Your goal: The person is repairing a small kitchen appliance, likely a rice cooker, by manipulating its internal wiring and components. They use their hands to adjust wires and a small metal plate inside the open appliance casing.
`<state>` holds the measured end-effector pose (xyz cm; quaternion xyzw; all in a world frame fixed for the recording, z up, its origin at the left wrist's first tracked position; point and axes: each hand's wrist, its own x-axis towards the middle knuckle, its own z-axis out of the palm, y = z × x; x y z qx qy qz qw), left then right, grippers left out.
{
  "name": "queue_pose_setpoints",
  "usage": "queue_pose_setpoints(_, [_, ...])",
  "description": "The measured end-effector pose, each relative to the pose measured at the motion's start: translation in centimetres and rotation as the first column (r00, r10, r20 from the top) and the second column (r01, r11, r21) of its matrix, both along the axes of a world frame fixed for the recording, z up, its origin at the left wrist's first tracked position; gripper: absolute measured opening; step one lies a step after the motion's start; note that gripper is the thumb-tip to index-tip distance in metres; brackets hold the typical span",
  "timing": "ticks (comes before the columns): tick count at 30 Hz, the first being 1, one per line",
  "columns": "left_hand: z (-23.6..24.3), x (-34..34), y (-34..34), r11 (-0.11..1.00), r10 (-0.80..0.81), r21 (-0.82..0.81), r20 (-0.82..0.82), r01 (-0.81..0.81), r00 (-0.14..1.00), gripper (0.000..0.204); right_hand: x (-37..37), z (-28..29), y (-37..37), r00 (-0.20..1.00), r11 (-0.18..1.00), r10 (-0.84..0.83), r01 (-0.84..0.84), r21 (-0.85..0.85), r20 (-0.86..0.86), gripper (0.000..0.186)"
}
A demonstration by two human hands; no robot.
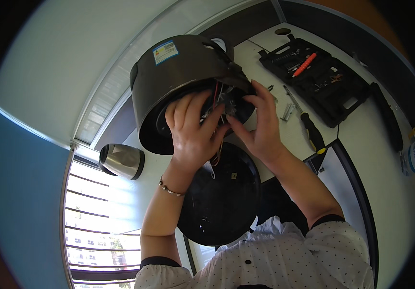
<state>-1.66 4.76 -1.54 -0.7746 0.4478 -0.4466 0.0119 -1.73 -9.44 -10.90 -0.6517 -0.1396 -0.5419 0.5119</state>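
Note:
A dark, round-bodied cooking appliance (181, 60), like an electric cooker, lies tipped on the table with its underside open toward me. Red and white wires (216, 92) and a small dark part (230, 102) show in the opening. Over the rim reaches my left hand (190, 126), its thumb and forefinger closed near the wires. My right hand (264, 126) is at the right of the opening, thumb and fingers bent around the small part; what exactly they grip is hidden. Below, a round black cover (219, 202) rests close to my body, with wires running down toward it.
An open black tool case (318, 79) with a red-orange handled tool (305, 65) lies at the back right. Nearer are a black-and-yellow screwdriver (312, 132) and a small metal piece (288, 112). A steel kettle (122, 161) is at the left, beside the window blinds (89, 207).

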Motion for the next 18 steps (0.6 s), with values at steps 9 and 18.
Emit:
queue_pose_setpoints(9, [-0.9, 0.9, -0.4, 1.000, 0.001, -0.003, 0.122, 0.000, 0.993, 0.031, 0.0, 0.2, -0.3, 0.999, 1.000, -0.017, 0.016, 0.007, 0.035, 0.052])
queue_pose_setpoints(18, [-1.5, 1.4, -0.5, 0.998, 0.010, -0.063, 0.168, 0.000, 0.986, 0.028, -0.1, 0.2, -0.7, 0.994, 0.990, 0.106, -0.109, 0.086, 0.037, 0.054])
